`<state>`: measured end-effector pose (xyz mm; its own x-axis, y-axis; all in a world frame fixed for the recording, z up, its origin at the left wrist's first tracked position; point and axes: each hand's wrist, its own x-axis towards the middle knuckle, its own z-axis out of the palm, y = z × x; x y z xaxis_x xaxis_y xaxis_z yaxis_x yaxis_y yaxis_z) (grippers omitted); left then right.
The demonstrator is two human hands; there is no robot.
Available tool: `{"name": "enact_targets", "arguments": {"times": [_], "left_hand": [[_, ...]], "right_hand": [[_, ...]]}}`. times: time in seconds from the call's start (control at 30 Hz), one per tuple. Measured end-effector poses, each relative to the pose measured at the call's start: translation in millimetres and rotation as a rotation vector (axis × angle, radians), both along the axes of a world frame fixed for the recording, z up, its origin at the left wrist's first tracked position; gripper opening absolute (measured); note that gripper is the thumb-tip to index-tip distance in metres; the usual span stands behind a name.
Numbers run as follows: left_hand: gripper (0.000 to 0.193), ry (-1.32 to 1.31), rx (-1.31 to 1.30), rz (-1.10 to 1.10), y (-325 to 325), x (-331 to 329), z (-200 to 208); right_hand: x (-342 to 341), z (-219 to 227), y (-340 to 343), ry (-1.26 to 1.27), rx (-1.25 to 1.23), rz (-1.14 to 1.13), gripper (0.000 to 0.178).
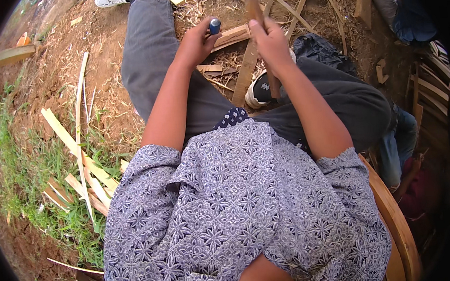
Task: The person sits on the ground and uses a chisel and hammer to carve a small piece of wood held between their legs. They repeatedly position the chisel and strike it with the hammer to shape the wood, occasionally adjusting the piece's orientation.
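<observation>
My left hand (197,43) is closed around the blue handle of a chisel (214,27), whose metal-capped end points up; its blade is hidden from me. A pale wooden piece (233,36) lies on the ground just beside and below that hand. In my right hand (271,44) I grip a hammer (254,6) by its brown wooden handle. The hammer's dark head is raised, to the right of the chisel and apart from it. The handle's lower end reaches down past my wrist. Under my hands a narrow board (245,73) runs toward my shoe (257,91).
Wood strips (78,149) are scattered over grass and soil on the left. Shavings and offcuts litter the ground ahead. A crumpled black plastic bag (317,51) lies beside my right leg. Another person's clothed leg (401,145) is close on the right, near curved timber (391,212).
</observation>
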<state>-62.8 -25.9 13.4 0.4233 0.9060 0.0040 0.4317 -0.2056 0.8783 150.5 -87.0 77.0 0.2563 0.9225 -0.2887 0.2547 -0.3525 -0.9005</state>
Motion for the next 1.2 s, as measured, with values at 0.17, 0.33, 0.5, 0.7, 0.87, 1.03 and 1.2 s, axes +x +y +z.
{"name": "enact_targets", "arguments": {"times": [0.17,0.33,0.5,0.7,0.87,1.03,1.2], "left_hand": [[0.033,-0.065,-0.003,-0.039,-0.1,-4.7,-7.1],[0.038,-0.144,0.062,-0.044,-1.2,-4.5,-20.6],[0.035,-0.094,0.038,-0.068,0.3,-8.7,-20.2],[0.036,-0.169,-0.029,-0.023,-3.2,-12.0,-19.1],[0.029,-0.241,-0.156,0.171,32.1,-27.4,-42.2],[0.043,0.171,-0.085,0.405,59.7,-33.7,-66.1],[0.047,0.155,-0.047,0.628,66.7,-38.9,-86.4]], "right_hand": [[-14.2,101.8,-41.8,0.113,0.342,0.056,0.025],[-25.9,36.3,-65.2,-0.139,0.307,0.213,0.034],[-21.6,88.5,-60.2,0.035,0.341,0.127,0.04],[-17.6,32.8,-58.8,-0.029,0.188,0.188,0.042],[-7.0,35.9,-47.3,0.176,-0.007,0.033,0.035],[-0.1,-16.6,-40.8,0.048,-0.14,0.125,0.035],[0.3,-26.1,-48.4,0.025,-0.245,0.152,0.043]]}}
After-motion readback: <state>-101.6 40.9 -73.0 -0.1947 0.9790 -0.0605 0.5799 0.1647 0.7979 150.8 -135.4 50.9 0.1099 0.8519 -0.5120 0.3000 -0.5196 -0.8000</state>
